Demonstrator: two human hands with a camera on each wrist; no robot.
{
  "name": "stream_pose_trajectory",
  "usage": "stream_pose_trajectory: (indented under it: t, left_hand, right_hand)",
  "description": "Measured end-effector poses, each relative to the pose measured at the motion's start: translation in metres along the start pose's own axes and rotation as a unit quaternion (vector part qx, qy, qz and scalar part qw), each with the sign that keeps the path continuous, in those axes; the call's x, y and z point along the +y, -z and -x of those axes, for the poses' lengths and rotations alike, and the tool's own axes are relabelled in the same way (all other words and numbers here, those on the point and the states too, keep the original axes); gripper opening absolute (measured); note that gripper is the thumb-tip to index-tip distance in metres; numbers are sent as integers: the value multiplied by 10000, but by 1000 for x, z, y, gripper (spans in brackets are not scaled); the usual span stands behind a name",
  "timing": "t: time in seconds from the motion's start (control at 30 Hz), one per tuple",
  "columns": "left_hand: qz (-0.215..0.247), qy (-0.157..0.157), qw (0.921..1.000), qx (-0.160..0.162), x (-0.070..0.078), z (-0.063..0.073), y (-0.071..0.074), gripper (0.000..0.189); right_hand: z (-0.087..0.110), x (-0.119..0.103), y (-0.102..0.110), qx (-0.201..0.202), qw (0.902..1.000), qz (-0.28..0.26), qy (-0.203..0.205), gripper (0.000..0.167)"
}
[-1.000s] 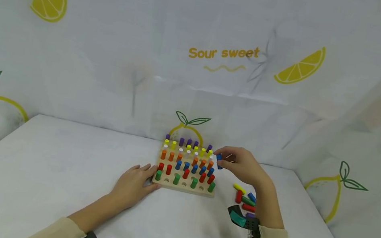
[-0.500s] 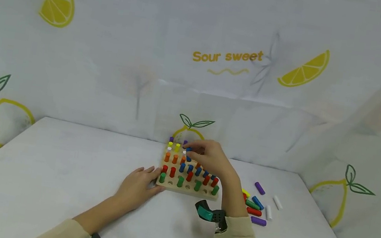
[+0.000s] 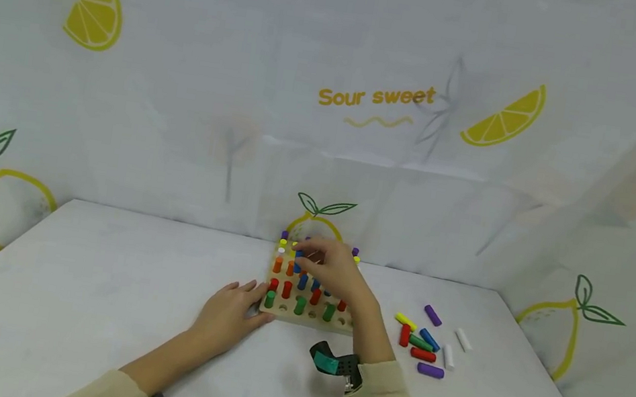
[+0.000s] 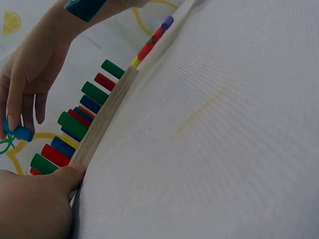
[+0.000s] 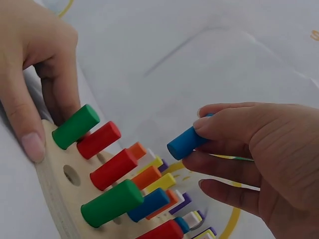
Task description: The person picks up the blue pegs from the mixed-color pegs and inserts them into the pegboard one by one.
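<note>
A wooden pegboard (image 3: 306, 322) carries rows of coloured pegs, among them green (image 5: 112, 203), red (image 5: 113, 169), blue, orange, white, yellow and purple ones. My left hand (image 3: 228, 316) holds the board's near left corner, thumb at the front edge and fingers along the left side. Above the board, my right hand (image 3: 334, 270) pinches a blue peg (image 5: 185, 143) between thumb and fingers. In the right wrist view that peg is tilted and raised over the standing pegs. An uncovered hole (image 5: 72, 175) shows in the front row. The right hand hides part of the back rows.
Loose pegs lie on the white table (image 3: 96, 303) right of the board, including a purple peg (image 3: 431, 371), a white peg (image 3: 463, 340) and a yellow peg (image 3: 406, 321). A lemon-print sheet (image 3: 187, 85) hangs behind the table.
My right hand has carried the blue peg leftward from the board's right side to over its left part. The left hand stays at the corner; the head view has shifted slightly.
</note>
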State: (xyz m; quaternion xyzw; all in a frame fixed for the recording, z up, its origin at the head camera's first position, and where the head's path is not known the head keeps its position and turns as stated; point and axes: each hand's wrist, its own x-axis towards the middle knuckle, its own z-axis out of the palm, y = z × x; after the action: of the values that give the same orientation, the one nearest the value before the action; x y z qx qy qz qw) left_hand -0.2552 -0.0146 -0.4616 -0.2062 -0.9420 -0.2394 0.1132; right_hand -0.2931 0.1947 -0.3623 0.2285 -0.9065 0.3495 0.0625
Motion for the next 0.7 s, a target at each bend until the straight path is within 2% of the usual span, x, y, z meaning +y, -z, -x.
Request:
stream_pose_trajectory:
  t: [0.7]
  left_hand:
    - [34,-20,10000,-5,1,0,1,59]
  right_hand:
    - [-5,14,-21,-87,9989,166,-429,23]
